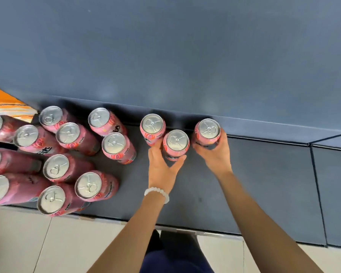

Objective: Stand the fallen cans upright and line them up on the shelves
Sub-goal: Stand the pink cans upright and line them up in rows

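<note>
Head camera showed the left hand [161, 168] gripping an upright pink can [176, 143] and the right hand [215, 152] gripping another can [208, 131] at the dark shelf's [264, 184] back edge; more cans [71, 154] stood toward its left end.
</note>
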